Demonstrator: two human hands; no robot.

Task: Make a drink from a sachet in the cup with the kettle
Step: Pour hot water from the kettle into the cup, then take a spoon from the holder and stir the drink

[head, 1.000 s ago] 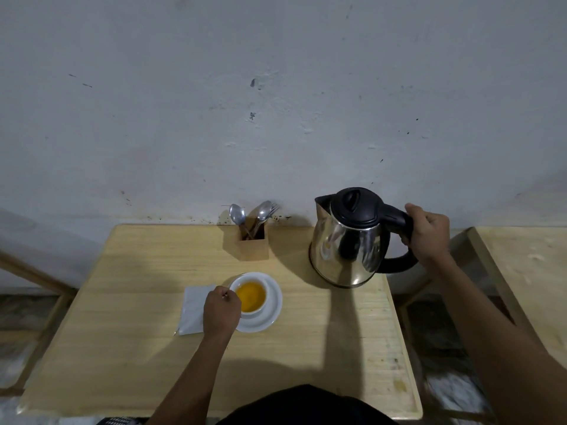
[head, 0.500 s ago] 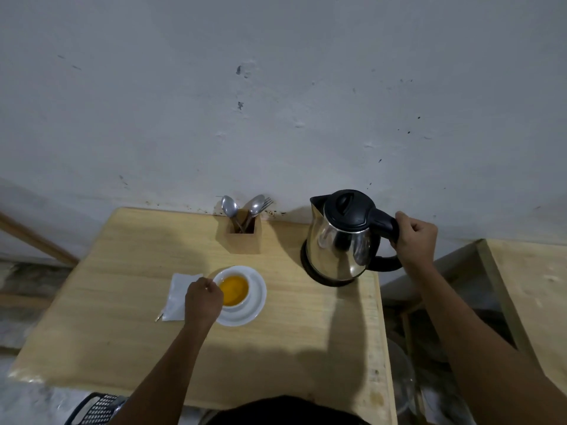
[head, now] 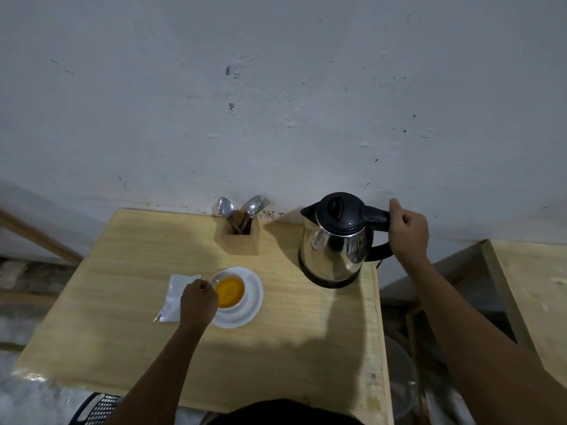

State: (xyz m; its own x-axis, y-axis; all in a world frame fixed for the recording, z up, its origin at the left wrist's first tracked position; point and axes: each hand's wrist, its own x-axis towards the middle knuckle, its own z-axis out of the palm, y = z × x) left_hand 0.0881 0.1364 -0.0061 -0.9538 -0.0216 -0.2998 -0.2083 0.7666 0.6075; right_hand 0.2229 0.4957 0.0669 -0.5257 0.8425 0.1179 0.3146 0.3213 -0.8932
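Sachet: a white sachet [head: 175,294] lies flat on the desk [head: 129,302], just left of the left hand and partly under it.
Left hand: the left hand [head: 198,302] is curled shut at the cup's left rim, fingers pinched together; whether it grips the handle I cannot tell.
Cup: the white cup [head: 229,290] stands on its saucer [head: 248,308] just right of that hand, holding amber liquid.
Cutlery holder: a wooden holder [head: 241,237] with spoons and a fork stands beyond the cup.
Kettle: the steel kettle [head: 336,240] sits upright on its base, left of the right hand, handle pointing right.
Right hand: the right hand [head: 409,233] is wrapped around the kettle handle.
Turning point: the cutlery is nearer the left hand; stirring looks next.
Room: pale wooden desk against a scuffed white wall.
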